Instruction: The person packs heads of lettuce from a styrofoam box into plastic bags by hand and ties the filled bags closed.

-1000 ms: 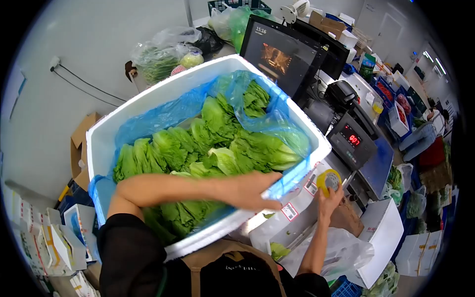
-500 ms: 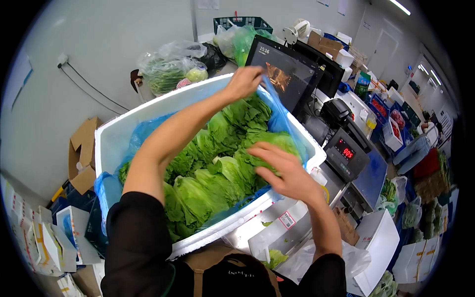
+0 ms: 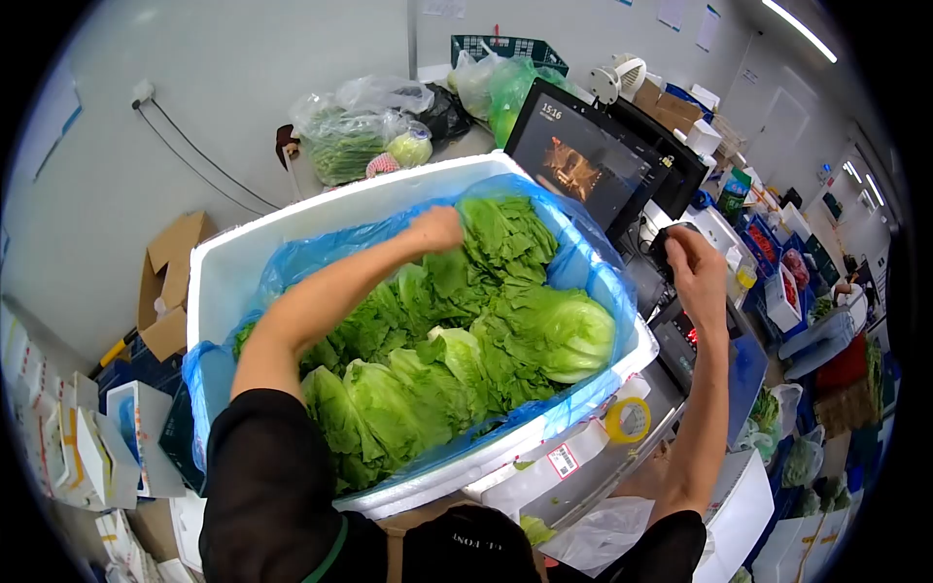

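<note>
A large white foam box [image 3: 224,282], lined with blue plastic film [image 3: 292,257], holds rows of green lettuce [image 3: 398,389]. One pale, rounded lettuce head [image 3: 578,335] shows at the box's right end. My left hand [image 3: 434,230] is over the lettuce near the back, closed, its fingertips hidden against the leaves. Outside the box to the right, my right hand [image 3: 697,272] has its fingers bent round the edge of a black device [image 3: 664,255]. This device stands beside a scale display [image 3: 677,335] with red digits, partly covered by my forearm.
A screen [image 3: 573,160] stands behind the box's right corner. Bagged vegetables [image 3: 345,136] lie at the back. A roll of yellow tape [image 3: 628,420] sits by the box's right front. A cardboard box [image 3: 170,282] is at the left. Foam boxes and crates line the right side.
My left hand has left the film at the back right corner and come down over the lettuce. My right hand has moved from the lettuce to the black device. The right-end lettuce head is now uncovered.
</note>
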Tool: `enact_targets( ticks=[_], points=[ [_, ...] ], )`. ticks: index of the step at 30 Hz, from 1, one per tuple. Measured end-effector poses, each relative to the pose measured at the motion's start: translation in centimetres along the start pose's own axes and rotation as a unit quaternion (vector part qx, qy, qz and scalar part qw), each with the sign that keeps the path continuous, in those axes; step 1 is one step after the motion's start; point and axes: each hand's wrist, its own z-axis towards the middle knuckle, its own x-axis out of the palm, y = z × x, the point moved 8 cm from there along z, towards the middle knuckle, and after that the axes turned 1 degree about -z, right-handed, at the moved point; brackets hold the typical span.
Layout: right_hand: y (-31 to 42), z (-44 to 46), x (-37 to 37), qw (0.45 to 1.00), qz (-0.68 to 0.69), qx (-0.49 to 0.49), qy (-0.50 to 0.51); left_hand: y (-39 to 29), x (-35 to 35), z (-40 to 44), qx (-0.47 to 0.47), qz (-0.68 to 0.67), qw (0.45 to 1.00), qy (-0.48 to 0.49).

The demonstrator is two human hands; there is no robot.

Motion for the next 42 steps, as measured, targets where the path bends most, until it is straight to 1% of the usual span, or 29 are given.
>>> enact_targets(
  ticks=[1, 2, 3, 4, 5, 6, 7, 9, 12, 16, 19, 20, 22, 23, 25, 26, 28, 29, 30, 32, 33, 35, 36, 39, 40, 41, 42],
  points=[
    [2.0, -0.2, 0.7, 0.999, 0.027, -0.04, 0.005, 1.8, -0.7, 0.7, -0.056, -0.104, 0.993, 0.017],
    [5.3, -0.5, 1.6, 0.997, -0.001, -0.072, 0.039, 2.9, -0.4, 1.7, -0.102, -0.177, 0.979, 0.018],
    [6.1, -0.8, 3.3, 0.993, 0.036, -0.093, 0.067, 4.1, 0.8, 2.9, -0.147, -0.25, 0.957, 0.019],
    [6.9, -1.2, 4.8, 0.989, 0.032, -0.119, 0.086, 4.5, 2.8, 5.1, -0.133, -0.362, 0.922, 0.032],
    [7.6, -1.6, 6.2, 0.983, 0.026, -0.146, 0.106, 4.8, 5.2, 7.7, -0.116, -0.47, 0.874, 0.043],
    [7.9, -2.0, 7.5, 0.979, 0.033, -0.157, 0.126, 4.3, 6.4, 9.1, -0.097, -0.571, 0.813, 0.053],
    [8.3, -2.4, 8.4, 0.974, 0.039, -0.169, 0.146, 4.1, 5.7, 9.2, -0.1, -0.563, 0.82, -0.013],
    [8.4, -3.1, 9.2, 0.97, 0.038, -0.163, 0.175, 3.5, 4.3, 8.8, -0.104, -0.541, 0.821, -0.146],
    [8.2, -4.0, 9.6, 0.968, 0.034, -0.161, 0.189, 0.9, 2.5, 5.5, -0.133, -0.617, 0.773, -0.07],
    [8.5, -4.8, 7.5, 0.973, 0.045, -0.151, 0.167, -2.3, 0.5, 2.2, -0.142, -0.697, 0.701, 0.048],
    [8.3, -5.0, 6.0, 0.978, 0.053, -0.146, 0.141, -2.6, -2.1, -2.0, -0.183, -0.586, 0.782, 0.107],
    [8.3, -4.9, 5.6, 0.979, 0.052, -0.149, 0.132, -3.3, -3.5, -3.8, -0.153, -0.579, 0.794, 0.105],
    [9.4, -4.4, 5.2, 0.982, 0.065, -0.139, 0.111, -2.7, -3.3, -4.0, -0.114, -0.633, 0.762, 0.077],
    [10.0, -4.1, 5.1, 0.983, 0.082, -0.145, 0.076, -2.4, -3.2, -4.3, -0.094, -0.659, 0.743, 0.063],
    [10.8, -3.5, 6.1, 0.983, 0.101, -0.133, 0.082, -2.9, -4.8, -6.8, -0.011, -0.662, 0.749, 0.038],
    [11.6, -3.3, 6.7, 0.983, 0.084, -0.142, 0.084, -3.5, -6.1, -8.2, 0.032, -0.662, 0.749, 0.026],
    [13.0, -2.8, 8.0, 0.982, 0.05, -0.161, 0.091, -4.8, -9.0, -10.7, 0.089, -0.63, 0.772, 0.003],
    [13.2, -2.4, 8.8, 0.981, 0.073, -0.146, 0.102, -5.6, -10.9, -12.2, 0.116, -0.612, 0.782, -0.009],
    [13.4, -2.1, 9.8, 0.98, 0.097, -0.131, 0.115, -6.7, -12.8, -13.5, 0.109, -0.569, 0.815, -0.006],
    [13.7, -0.8, 11.9, 0.969, 0.171, -0.097, 0.148, -9.5, -16.0, -16.1, 0.124, -0.507, 0.853, 0.014],
    [14.4, -1.0, 11.8, 0.951, 0.252, -0.076, 0.161, -10.7, -17.1, -17.0, 0.14, -0.471, 0.87, 0.03],
    [16.1, -1.1, 11.0, 0.896, 0.405, -0.032, 0.18, -11.8, -18.5, -17.7, 0.125, -0.435, 0.89, 0.053],
    [15.5, -1.1, 11.1, 0.865, 0.466, -0.004, 0.187, -12.4, -19.2, -18.2, 0.133, -0.418, 0.898, 0.038],
    [14.6, -2.3, 11.4, 0.785, 0.6, 0.048, 0.147, -15.1, -19.9, -20.7, 0.164, -0.358, 0.918, 0.052],
    [14.2, -2.7, 10.9, 0.763, 0.631, 0.064, 0.123, -16.2, -20.6, -21.9, 0.21, -0.298, 0.93, 0.048],
    [13.1, -3.2, 10.3, 0.753, 0.645, 0.058, 0.116, -16.9, -21.2, -21.7, 0.255, -0.298, 0.919, 0.038],
    [13.2, -4.2, 8.8, 0.709, 0.693, 0.06, 0.121, -17.0, -21.6, -21.8, 0.286, -0.373, 0.881, 0.052]
  ],
)
